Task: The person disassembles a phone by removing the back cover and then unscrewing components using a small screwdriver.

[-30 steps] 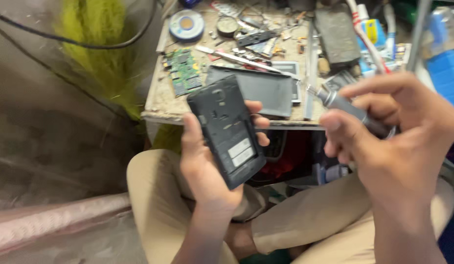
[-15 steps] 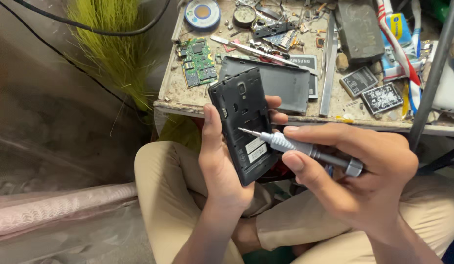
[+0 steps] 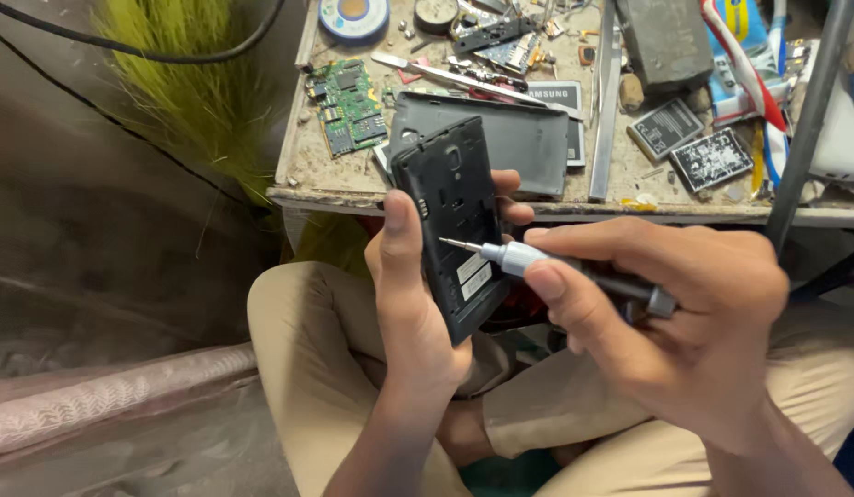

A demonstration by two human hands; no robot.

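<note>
The person sits cross-legged in beige trousers [image 3: 317,359] in front of a low, dirty workbench [image 3: 294,179]. The left hand [image 3: 413,304] is closed around a black phone [image 3: 455,225] with its back cover off; the thumb lies along the left edge and the fingertips come around the right edge. The phone is held upright and a little tilted, above the lap and just in front of the bench edge. The right hand [image 3: 671,317] grips a small screwdriver [image 3: 556,267] with a silver collar and a dark handle; the fingers are curled tightly on the handle. The thin tip touches the inner back of the phone near its middle, just above a white sticker [image 3: 473,273].

Nothing stands between the hands and the phone, but the phone covers part of the bench edge behind it. On the bench, just behind the phone, lies a grey back cover [image 3: 510,138]. To the left of it is a green circuit board [image 3: 347,106], and further back a round blue and white spool [image 3: 353,14]. To the right lie two flat dark batteries [image 3: 689,143], a grey block [image 3: 664,41] and a long metal strip [image 3: 605,101]. Small screws and parts are scattered loosely on the surface; no tray or box holds them. A black cable [image 3: 151,55] runs over yellow-green bristles [image 3: 192,92] at the left.
</note>
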